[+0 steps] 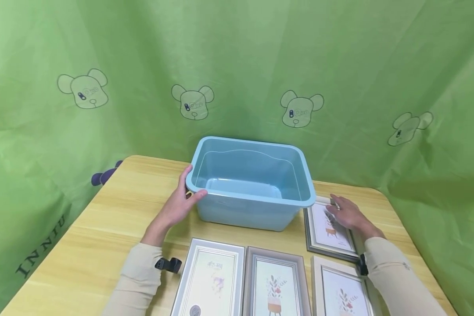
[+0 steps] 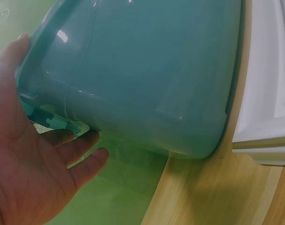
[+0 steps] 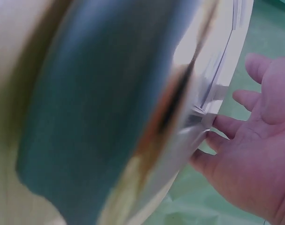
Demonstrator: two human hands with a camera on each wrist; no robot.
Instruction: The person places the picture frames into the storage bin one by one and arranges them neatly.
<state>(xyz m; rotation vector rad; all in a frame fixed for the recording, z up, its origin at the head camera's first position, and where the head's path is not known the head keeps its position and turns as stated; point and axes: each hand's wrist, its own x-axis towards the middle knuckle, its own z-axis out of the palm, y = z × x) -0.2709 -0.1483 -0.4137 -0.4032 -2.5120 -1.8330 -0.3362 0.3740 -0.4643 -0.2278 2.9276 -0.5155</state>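
A light blue plastic bin (image 1: pixel 237 210) stands on the wooden table. My left hand (image 1: pixel 177 204) grips its left front corner, the thumb over the front rim and the fingers along the left side. In the left wrist view those fingers (image 2: pixel 83 140) reach along the bin wall under the rim. To the right of the bin lies a dark-edged picture frame (image 1: pixel 329 230) with a potted-plant print. My right hand (image 1: pixel 347 215) is over its upper right part. In the right wrist view the loosely spread fingers (image 3: pixel 227 126) come right to a light frame edge.
Nearer the front lie a silver-white picture frame (image 1: pixel 211 281), a grey-brown frame (image 1: pixel 276 285) and a cream frame (image 1: pixel 317 281), side by side. A green curtain (image 1: pixel 245 66) with printed bear heads hangs close behind the table (image 1: pixel 114 224). The bin's inside shows a bare bottom.
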